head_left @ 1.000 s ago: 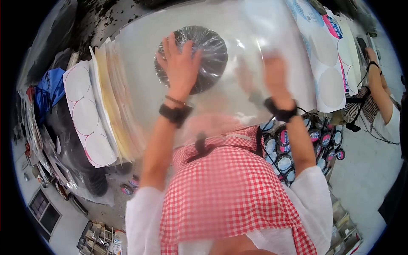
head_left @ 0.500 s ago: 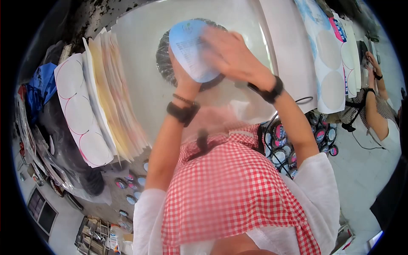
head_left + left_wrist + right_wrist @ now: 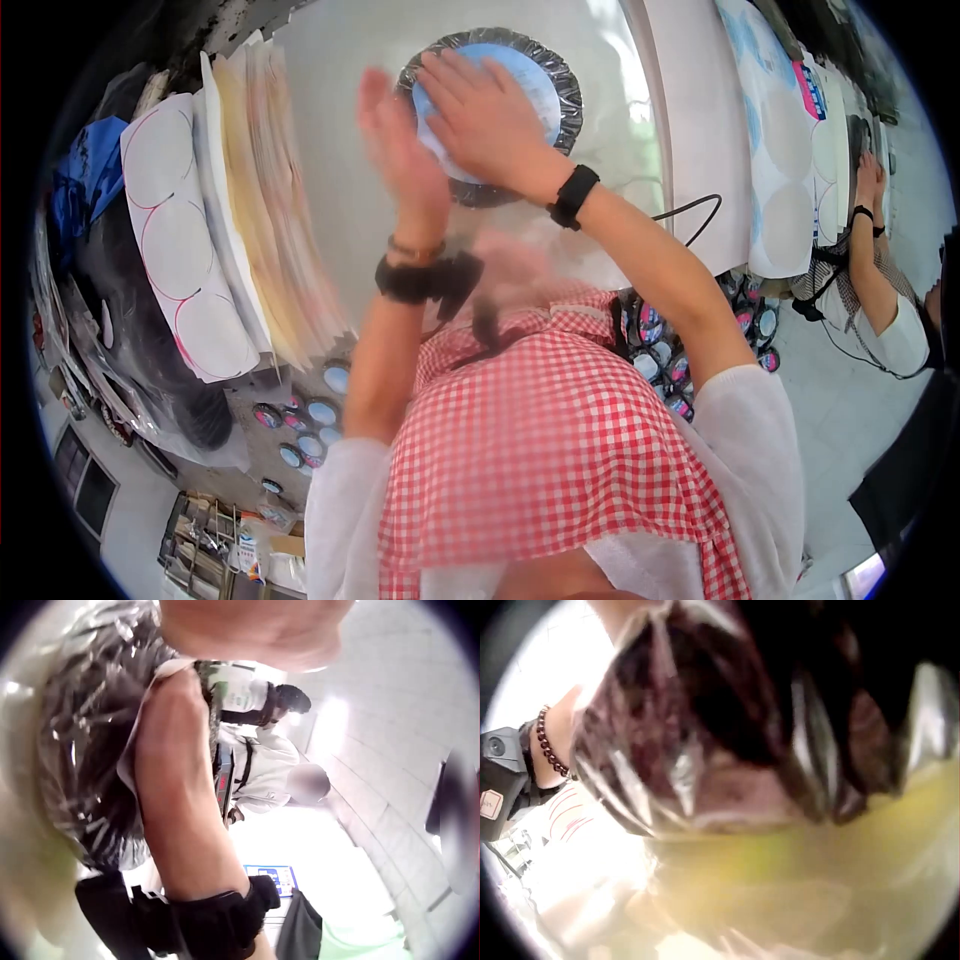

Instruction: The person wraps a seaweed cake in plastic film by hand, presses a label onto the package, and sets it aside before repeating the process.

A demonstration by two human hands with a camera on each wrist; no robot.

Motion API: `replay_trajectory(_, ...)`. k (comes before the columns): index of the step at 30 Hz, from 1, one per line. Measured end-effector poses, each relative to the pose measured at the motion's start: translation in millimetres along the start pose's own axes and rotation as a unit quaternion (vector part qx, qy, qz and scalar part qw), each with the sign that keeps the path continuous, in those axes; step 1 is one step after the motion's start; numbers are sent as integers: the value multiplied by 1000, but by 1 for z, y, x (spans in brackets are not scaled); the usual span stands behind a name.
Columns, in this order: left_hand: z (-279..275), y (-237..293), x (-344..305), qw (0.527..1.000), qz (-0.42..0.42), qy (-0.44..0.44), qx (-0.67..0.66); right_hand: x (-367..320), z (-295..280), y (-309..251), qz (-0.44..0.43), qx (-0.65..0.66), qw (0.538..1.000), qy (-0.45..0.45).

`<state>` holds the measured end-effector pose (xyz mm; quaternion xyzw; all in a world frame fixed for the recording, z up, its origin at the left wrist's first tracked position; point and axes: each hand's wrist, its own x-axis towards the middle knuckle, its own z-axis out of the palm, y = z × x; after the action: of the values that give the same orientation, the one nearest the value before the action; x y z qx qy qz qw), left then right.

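Note:
A round dark disc (image 3: pixel 570 100) wrapped in crinkled clear film lies on the plastic-covered work surface. On top of it sits a round light blue label (image 3: pixel 538 85), partly covered by my right hand (image 3: pixel 490 125). That hand rests flat across the label with its fingers straight. My left hand (image 3: pixel 405 150), blurred by motion, is upright at the disc's left edge with its fingers extended, holding nothing. The left wrist view catches the wrapped side of the disc (image 3: pixel 97 750) beside my right forearm; in the right wrist view the film's folds fill much of the picture.
To the left stand white sheets with round outlines (image 3: pixel 165 210) and a stack of yellowish sheets (image 3: pixel 255 200). Printed label sheets (image 3: pixel 780 190) lie at the right. Several small labelled discs (image 3: pixel 320 412) are on the floor below. Another person (image 3: pixel 880 270) works at the far right.
A second ago the disc was bare under my left hand. The blue label then came over it between both hands. Now it lies on the disc under my right hand, and my left has shifted left.

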<state>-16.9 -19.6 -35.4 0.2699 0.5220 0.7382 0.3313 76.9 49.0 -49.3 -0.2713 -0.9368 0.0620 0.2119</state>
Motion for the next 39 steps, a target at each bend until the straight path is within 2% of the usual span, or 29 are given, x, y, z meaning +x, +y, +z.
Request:
replay_trajectory(2, -18, 12, -4, 987, 53, 59, 140, 1, -3, -3, 1, -42, 999, -6)
replay_trajectory(3, -17, 7, -7, 996, -21, 58, 58, -1, -5, -6, 2, -58, 998, -11)
replay_trajectory(6, -21, -20, -4, 991, -61, 28, 113, -11, -29, -20, -26, -10, 997, -71)
replay_trajectory(8, -28, -29, 1, 970, 0, 34, 243, -38, -45, -21, -96, 56, 983, -149)
replay_trajectory(9, -31, -29, -2, 940, 61, 38, 335, -55, -43, -5, -107, 145, 970, -162)
replay_trajectory(10, -35, -30, -2, 880, 142, 45, 452, -62, -55, 7, -17, 204, 973, -109)
replay_trajectory(11, -35, -31, -1, 878, 177, 65, 441, -67, -57, 24, 95, 128, 987, -18)
replay_trajectory(12, -36, -39, -3, 918, 81, 53, 386, -73, -60, 42, 215, 71, 972, 61)
replay_trajectory(13, -28, -30, -5, 946, 57, 42, 317, -92, -36, 70, 298, 0, 954, 20)
replay_trajectory(14, -22, -26, -5, 938, 52, 38, 340, -97, -19, 77, 321, 117, 940, 11)
replay_trajectory(15, -25, -17, 1, 945, -8, 6, 326, -76, -48, 51, 390, 372, 840, 58)
replay_trajectory(16, -37, -2, 8, 941, -47, -90, 323, -70, -55, 44, 394, 521, 743, 147)
replay_trajectory(17, -49, 26, 7, 921, 48, -130, 363, -60, -76, 31, 372, 526, 748, 161)
replay_trajectory(18, -68, 55, 4, 889, 139, -169, 401, -51, -98, 21, 354, 530, 750, 176)
replay_trajectory(19, -105, 75, 3, 863, 235, -82, 439, -47, -108, 18, 234, 440, 847, 186)
replay_trajectory(20, -150, 102, 17, 785, 237, 8, 572, -46, -115, 14, 111, 337, 914, 195)
replay_trajectory(21, -195, 129, 31, 686, 216, 94, 689, -48, -122, 12, -11, 221, 955, 199)
replay_trajectory(22, -250, 151, 34, 590, 230, 160, 757, -51, -129, 12, -53, 88, 986, 129)
replay_trajectory(24, -305, 166, 15, 419, -47, 196, 885, -57, -117, 6, -109, -56, 992, 13)
replay_trajectory(25, -324, 149, 5, 429, -13, 132, 894, -70, -95, 13, -86, -44, 993, -74)
replay_trajectory(26, -338, 135, -6, 436, 19, 68, 897, -75, -83, 11, -87, -41, 993, -73)
replay_trajectory(27, -326, 125, -17, 473, 20, 40, 880, -81, -74, 8, -88, -38, 993, -75)
replay_trajectory(28, -329, 110, -27, 489, -24, -13, 872, -85, -70, 6, -87, -34, 993, -77)
replay_trajectory(30, -310, 107, -33, 442, 3, -39, 896, -87, -75, 4, -67, -11, 993, -100)
replay_trajectory(33, -265, 145, -35, 683, -44, 11, 729, -83, -77, 4, -76, -12, 992, -101)
replay_trajectory(35, -239, 174, -41, 813, -169, -52, 555, -86, -76, 5, -74, -17, 992, -97)
replay_trajectory(36, -234, 180, -48, 857, -229, -82, 454, -86, -75, 5, -73, -17, 993, -95)
replay_trajectory(37, -243, 174, -59, 917, -228, -186, 269, -87, -74, 5, -71, -18, 993, -92)
replay_trajectory(39, -273, 121, -72, 926, -86, -142, 339, -88, -73, 6, -75, -17, 993, -92)
